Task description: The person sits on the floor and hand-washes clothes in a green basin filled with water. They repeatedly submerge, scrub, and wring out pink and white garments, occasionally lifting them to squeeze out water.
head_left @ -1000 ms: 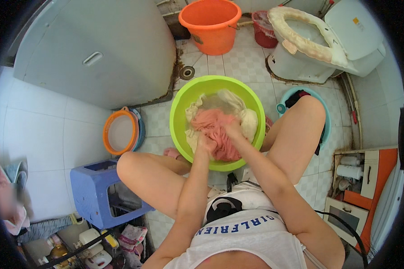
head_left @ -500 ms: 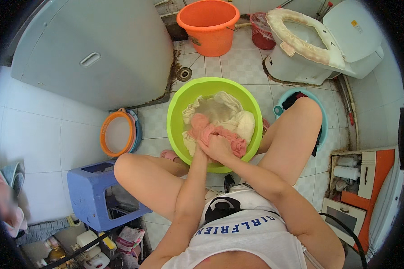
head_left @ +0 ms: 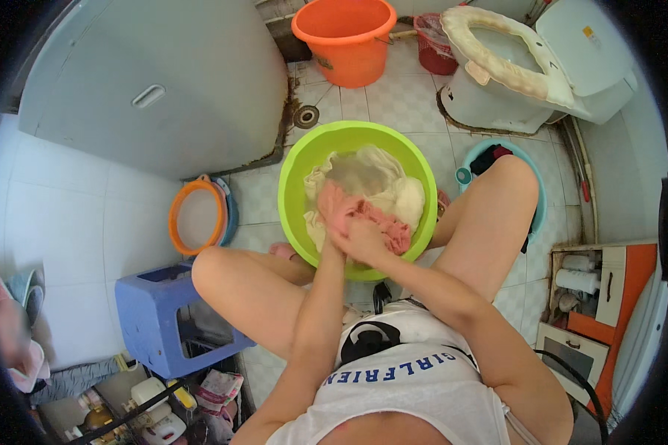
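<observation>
A round lime-green basin (head_left: 295, 159) stands on the floor between my legs. In it lie soaked cream-white cloth (head_left: 407, 202) and cloudy water (head_left: 352, 170). Over the basin's near half, my right hand (head_left: 364, 241) is closed on a wet pink cloth (head_left: 386, 221). Close against it is my left hand (head_left: 337, 236), also gripping the pink cloth, its fingers largely hidden by the fabric and by my right hand. Part of the cloth bunches up beyond my left wrist.
An orange bucket (head_left: 345, 44), a red waste basket (head_left: 436, 44) and a toilet (head_left: 490, 100) stand at the far side. Left are a grey appliance (head_left: 163, 52), stacked basins (head_left: 174, 215) and a blue stool (head_left: 145, 319). A light-blue basin (head_left: 539, 196) with dark clothes sits right, near a cabinet (head_left: 608, 285).
Both hands have shifted slightly against each other on the pink cloth, which is bunched a little differently. The whole view has tilted slightly.
</observation>
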The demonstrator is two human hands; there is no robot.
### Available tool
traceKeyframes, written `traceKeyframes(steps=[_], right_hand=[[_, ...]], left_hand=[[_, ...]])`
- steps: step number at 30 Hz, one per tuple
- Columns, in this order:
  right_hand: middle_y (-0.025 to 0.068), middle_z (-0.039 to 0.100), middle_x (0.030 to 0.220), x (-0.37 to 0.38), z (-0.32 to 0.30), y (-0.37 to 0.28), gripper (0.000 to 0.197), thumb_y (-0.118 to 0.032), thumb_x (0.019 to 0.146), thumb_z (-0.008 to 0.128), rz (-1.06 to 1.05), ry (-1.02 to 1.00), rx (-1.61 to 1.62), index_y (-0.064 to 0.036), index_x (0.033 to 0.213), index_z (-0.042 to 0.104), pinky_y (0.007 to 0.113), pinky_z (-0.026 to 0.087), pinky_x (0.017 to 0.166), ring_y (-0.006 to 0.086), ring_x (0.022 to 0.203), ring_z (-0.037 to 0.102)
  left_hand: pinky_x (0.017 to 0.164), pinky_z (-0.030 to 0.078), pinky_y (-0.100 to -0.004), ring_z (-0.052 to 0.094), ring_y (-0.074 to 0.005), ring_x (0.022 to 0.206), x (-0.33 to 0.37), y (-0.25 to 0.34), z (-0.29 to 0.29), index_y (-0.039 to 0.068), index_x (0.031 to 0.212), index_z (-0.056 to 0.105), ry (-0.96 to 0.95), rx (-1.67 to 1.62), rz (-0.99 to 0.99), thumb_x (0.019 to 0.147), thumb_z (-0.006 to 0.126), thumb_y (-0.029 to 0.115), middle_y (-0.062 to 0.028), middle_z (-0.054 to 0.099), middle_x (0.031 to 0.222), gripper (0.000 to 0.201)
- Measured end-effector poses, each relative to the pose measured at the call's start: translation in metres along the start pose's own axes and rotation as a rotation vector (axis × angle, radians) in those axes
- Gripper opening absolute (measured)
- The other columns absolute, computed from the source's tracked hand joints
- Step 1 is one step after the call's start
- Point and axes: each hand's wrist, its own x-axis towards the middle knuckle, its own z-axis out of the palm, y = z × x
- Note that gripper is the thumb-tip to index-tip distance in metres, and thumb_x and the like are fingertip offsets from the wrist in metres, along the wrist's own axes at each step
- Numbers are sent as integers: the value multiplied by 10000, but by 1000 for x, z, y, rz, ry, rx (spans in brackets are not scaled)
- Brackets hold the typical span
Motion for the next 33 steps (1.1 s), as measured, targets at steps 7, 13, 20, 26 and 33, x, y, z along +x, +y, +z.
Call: traceKeyframes(steps=[7,13,20,26,33], right_hand=[[270,610,653,44,-3,82,502,-436,829,547,388,190,-35,48,736,642,486,484,512,376,567,631],[275,621,690,19,16,28,450,-363,834,519,164,8,-135,60,750,643,479,503,583,391,650,644],[151,671,1047,53,-43,61,413,-341,865,571,751,-151,1517,5,1077,646,376,521,821,244,951,653],[148,624,1172,45,23,87,565,-333,781,716,615,-290,848,-12,1225,580,317,470,899,218,1050,605],[165,684,953,46,5,126,470,-439,764,676,620,86,730,-40,1012,684,390,492,791,277,908,648]], left_hand=[[992,434,-356,545,-209,1154,-16,62,52,87,1220,564,89,-1010,-882,949,473,295,-97,581,1239,354],[939,476,-356,567,-188,1111,-9,2,11,100,1215,559,-114,-695,-411,958,478,376,-79,596,1210,386],[960,452,-354,559,-204,1117,7,88,15,79,1270,502,110,-541,-461,960,433,476,-93,570,1233,508],[961,453,-362,564,-227,1111,10,8,0,64,1270,500,91,-740,-483,960,428,491,-98,578,1215,533],[926,487,-356,565,-225,1136,-7,37,19,89,1291,513,45,-867,-749,946,502,370,-63,588,1244,446]])
